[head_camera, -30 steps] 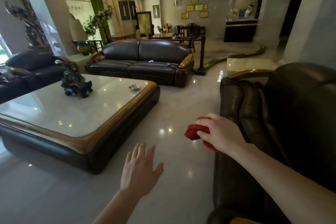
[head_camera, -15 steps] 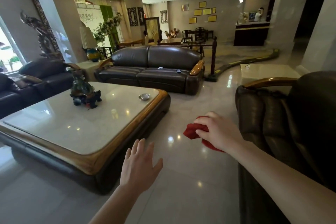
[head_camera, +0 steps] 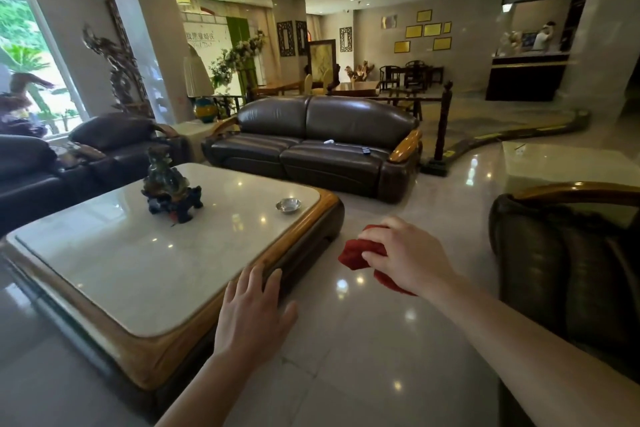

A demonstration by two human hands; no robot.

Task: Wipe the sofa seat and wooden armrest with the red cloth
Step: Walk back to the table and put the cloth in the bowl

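The right hand (head_camera: 408,260) has its fingers (head_camera: 372,257) clenched round the crumpled red cloth (head_camera: 356,255), bunched without clear long axis; the left hand (head_camera: 254,314) spreads wide, empty, by the marble-topped bench's (head_camera: 173,253) near corner.

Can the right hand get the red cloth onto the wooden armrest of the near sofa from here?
Probably yes. The right hand holds the red cloth over bare floor, and nothing stands between it and the wooden armrest of the near sofa.
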